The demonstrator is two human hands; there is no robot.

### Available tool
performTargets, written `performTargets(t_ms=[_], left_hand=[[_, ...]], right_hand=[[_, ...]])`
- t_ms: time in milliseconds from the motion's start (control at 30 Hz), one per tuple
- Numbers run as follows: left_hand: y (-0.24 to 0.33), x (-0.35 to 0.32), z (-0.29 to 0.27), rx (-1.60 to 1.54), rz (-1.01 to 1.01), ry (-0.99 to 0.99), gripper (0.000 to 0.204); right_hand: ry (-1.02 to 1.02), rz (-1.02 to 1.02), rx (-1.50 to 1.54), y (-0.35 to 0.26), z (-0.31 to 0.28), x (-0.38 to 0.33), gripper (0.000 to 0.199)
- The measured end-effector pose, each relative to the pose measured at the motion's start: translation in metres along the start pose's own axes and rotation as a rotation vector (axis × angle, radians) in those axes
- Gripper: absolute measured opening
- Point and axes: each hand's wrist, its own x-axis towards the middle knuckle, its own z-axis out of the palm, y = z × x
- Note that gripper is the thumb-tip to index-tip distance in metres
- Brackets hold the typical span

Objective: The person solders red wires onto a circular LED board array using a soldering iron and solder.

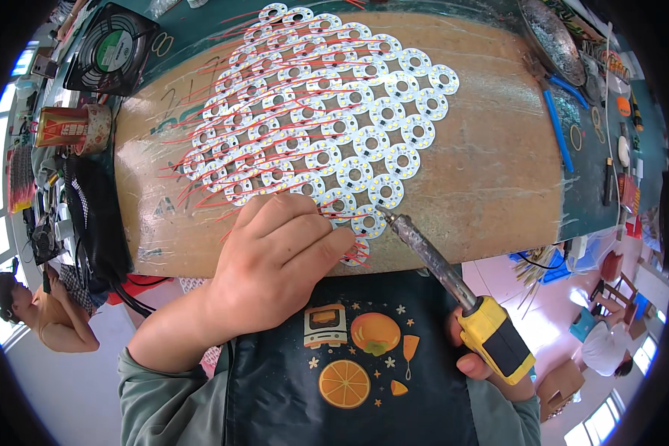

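Ring-shaped white LED circuit boards (388, 113) lie edge to edge in a slanted block on a brown board. Thin red wires (234, 123) run across many of them and stick out on the left. My left hand (279, 253) is closed over the near corner of the block, fingers curled together. Its fingertips are hidden, so what they pinch cannot be made out; red wire ends show beside them. My right hand (474, 363) grips the yellow handle of a soldering iron (435, 262). The iron's tip points at the nearest boards, close to the rightmost one of the near row.
The brown work board (490, 149) rests on a green table. A black fan (113, 50) and a red-gold can (61, 126) stand at left. Blue-handled pliers (557, 132) and a metal dish (551, 41) lie at right. Other people sit farther off on both sides.
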Motion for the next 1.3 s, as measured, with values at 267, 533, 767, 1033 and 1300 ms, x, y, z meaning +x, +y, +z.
performTargets(t_ms=[267,533,767,1033,1300], left_hand=[[0.000,0.001,0.001,-0.036,-0.018,0.015,0.038],[0.001,0.003,0.005,-0.028,-0.013,0.015,0.037],[0.003,0.003,0.006,-0.005,-0.014,0.011,0.037],[0.003,0.004,0.005,-0.021,-0.022,0.004,0.037],[0.004,0.004,0.005,-0.026,-0.022,0.008,0.037]], right_hand=[[0.028,-0.117,-0.162,0.006,0.002,-0.009,0.060],[0.062,-0.180,-0.207,0.010,0.004,-0.010,0.056],[0.027,-0.181,-0.269,0.003,0.003,-0.004,0.054],[0.080,-0.102,-0.172,0.010,0.007,-0.014,0.052],[0.105,-0.174,-0.149,0.009,0.010,-0.010,0.049]])
